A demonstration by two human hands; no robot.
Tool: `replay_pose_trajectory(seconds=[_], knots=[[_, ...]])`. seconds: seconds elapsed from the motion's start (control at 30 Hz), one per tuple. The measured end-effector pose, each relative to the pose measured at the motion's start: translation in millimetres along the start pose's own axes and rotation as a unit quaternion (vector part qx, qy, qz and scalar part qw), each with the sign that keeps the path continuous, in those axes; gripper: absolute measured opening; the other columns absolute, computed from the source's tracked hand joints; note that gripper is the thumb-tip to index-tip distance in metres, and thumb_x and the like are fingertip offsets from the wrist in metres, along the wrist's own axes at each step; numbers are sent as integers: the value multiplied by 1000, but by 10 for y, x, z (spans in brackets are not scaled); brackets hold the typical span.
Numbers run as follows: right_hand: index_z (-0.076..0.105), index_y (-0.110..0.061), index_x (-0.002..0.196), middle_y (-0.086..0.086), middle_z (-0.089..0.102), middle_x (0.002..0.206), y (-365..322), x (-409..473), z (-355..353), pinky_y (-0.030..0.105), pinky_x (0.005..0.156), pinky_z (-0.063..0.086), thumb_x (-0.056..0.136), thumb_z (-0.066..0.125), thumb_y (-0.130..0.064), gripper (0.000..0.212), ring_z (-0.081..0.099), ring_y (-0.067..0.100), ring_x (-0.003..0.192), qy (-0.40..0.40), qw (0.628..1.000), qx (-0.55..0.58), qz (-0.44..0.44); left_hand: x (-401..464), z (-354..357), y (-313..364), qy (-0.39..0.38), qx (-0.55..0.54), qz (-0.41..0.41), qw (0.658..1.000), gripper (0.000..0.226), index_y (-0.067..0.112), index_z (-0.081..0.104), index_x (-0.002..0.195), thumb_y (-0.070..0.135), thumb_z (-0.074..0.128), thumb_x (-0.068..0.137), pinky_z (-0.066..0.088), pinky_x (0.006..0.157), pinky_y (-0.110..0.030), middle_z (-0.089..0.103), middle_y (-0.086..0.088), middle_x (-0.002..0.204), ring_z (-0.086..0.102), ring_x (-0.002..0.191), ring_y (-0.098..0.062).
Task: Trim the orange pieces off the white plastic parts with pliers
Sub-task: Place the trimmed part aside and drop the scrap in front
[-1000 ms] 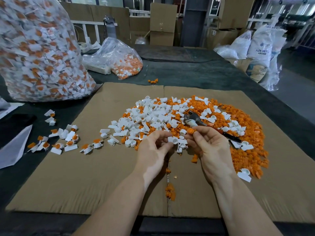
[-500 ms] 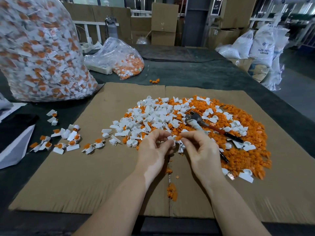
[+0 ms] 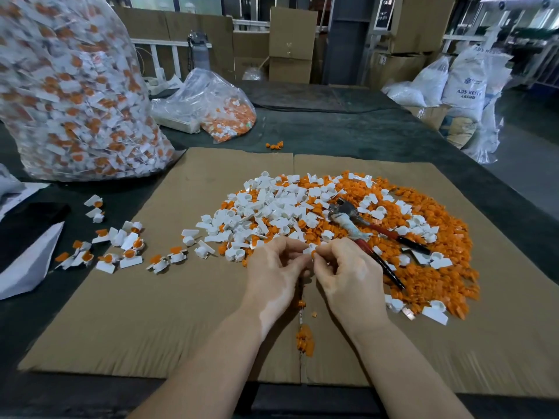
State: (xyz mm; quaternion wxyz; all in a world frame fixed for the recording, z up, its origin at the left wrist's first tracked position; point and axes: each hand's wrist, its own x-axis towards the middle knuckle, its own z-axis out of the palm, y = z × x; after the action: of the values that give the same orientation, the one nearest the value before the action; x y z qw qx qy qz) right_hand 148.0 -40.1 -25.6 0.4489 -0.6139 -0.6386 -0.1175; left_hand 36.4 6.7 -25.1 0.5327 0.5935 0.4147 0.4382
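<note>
Head view: we see two bare hands meeting over the near edge of a heap on a sheet of brown cardboard [image 3: 151, 313]. Our left hand [image 3: 273, 273] and right hand [image 3: 348, 275] each curl their fingers and together pinch one small white plastic part [image 3: 311, 248], an orange piece [image 3: 314, 254] showing at its lower edge; the part is too small for us to tell which way it points. One pair of pliers [image 3: 363, 234] lies ungripped on the heap just beyond the right hand, its long axis running from far left to near right, the metal head pointing away and to the left, the two red-and-black handles spreading toward the near right. The mixed pile of white parts and orange trimmings [image 3: 348, 219] holds far more pieces than we can count, whiter on its left, more orange on its right. We count roughly twenty untrimmed parts [image 3: 121, 246] scattered left of the pile, across the cardboard edge and the dark table [image 3: 348, 137]. Two clear bags stand beyond: one large bag [image 3: 69, 86] at far left and one smaller bag [image 3: 217, 107] behind it. One small cluster of orange scraps [image 3: 305, 340] lies between our forearms.
</note>
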Motion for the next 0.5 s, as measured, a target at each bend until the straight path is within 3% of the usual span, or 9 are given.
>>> replay_pose_trajectory(seconds=[0.13,0.23,0.3,0.5], knots=[[63,-1,69,5,60,65,5,-10,-2,35,48,49,74,72,4,11,55,18,56,-10,1000,11,9,-11,1,5,4,38,18,999,15,18,65,81,4,67,84,45,51,-11,64,1,65,61,52,-4],[69,-4,82,2,66,74,14,-19,-29,27,60,53,80,70,-3,2,61,13,68,-14,998,59,35,-2,-9,3,2,4,-2,1000,17,19,64,83,2,64,86,55,60,-25,64,-2,69,62,58,-10],[70,-7,91,-2,66,81,24,-16,-37,20,68,51,84,65,-5,8,61,8,77,-3,992,102,71,3,-22,5,3,-16,-10,1000,16,18,65,87,3,62,87,56,65,-31,65,-2,71,62,60,-11],[67,-14,103,-14,52,87,49,-8,-58,13,66,44,82,67,-3,24,51,5,77,-39,988,131,76,0,-60,21,-2,-39,-13,999,14,15,67,92,3,61,88,51,58,-17,66,1,71,63,59,-8]])
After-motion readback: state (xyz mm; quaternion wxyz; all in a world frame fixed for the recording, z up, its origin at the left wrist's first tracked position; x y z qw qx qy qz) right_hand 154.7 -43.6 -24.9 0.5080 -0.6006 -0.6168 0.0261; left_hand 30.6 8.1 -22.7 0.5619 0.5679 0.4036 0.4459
